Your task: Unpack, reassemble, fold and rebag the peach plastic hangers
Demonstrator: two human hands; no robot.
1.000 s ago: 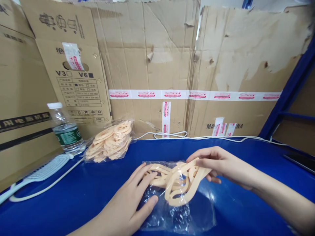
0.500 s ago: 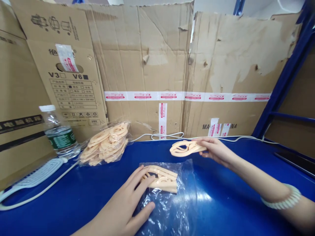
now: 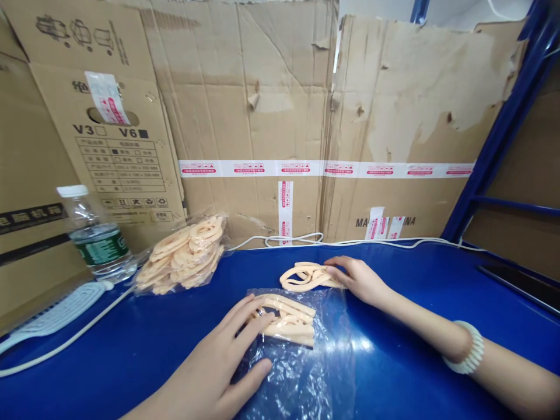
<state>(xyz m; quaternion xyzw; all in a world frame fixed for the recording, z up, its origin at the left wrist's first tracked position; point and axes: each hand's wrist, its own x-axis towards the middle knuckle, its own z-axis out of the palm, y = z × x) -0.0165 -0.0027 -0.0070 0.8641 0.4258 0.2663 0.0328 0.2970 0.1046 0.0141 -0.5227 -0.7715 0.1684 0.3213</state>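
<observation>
My right hand (image 3: 361,281) grips the right end of a beige openwork carved piece (image 3: 315,282), its fingertips over the top. The piece lies low and flat over the blue table, just behind a clear plastic bag (image 3: 301,379). More beige carved pieces (image 3: 291,331) show through the far part of this bag. My left hand (image 3: 214,356) rests on the bag with fingers stretched out and thumb apart, touching the left end of those pieces. Whether the piece at my right hand fully touches the table, I cannot tell.
A filled bag of beige pieces (image 3: 181,256) lies at the back left, near a water bottle (image 3: 98,242) and a pale blue hairbrush (image 3: 70,309). A white cable (image 3: 367,242) runs along cardboard sheets (image 3: 245,128). A dark flat device (image 3: 520,286) lies far right.
My right hand has moved left and down with the carved piece, bringing it close behind the bag. My left hand stays on the bag. The view has shifted slightly.
</observation>
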